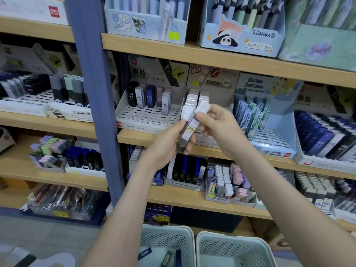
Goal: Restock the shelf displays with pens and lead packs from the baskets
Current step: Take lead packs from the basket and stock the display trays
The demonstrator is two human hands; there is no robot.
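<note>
Both hands are raised in front of the middle shelf. My left hand (pixel 169 143) grips a clear lead pack with a white cap (pixel 185 120). My right hand (pixel 215 124) pinches a second white-capped lead pack (pixel 200 110) that carries a yellow "100" label, pressed side by side against the first. Right behind them stands a display box of matching white-capped lead packs (pixel 194 97). Two pale perforated baskets sit low in view: the left basket (pixel 169 239) holds a few dark packs, the right basket (pixel 231 247) shows only its rim and wall.
A grey tray of HB 0.7 lead cases (pixel 146 105) stands left of the display. A blue cartoon display (pixel 264 116) and dark blue HB packs (pixel 325 135) are to the right. A blue upright post (pixel 94 93) divides the shelves. More lead boxes fill the lower shelf (pixel 192 197).
</note>
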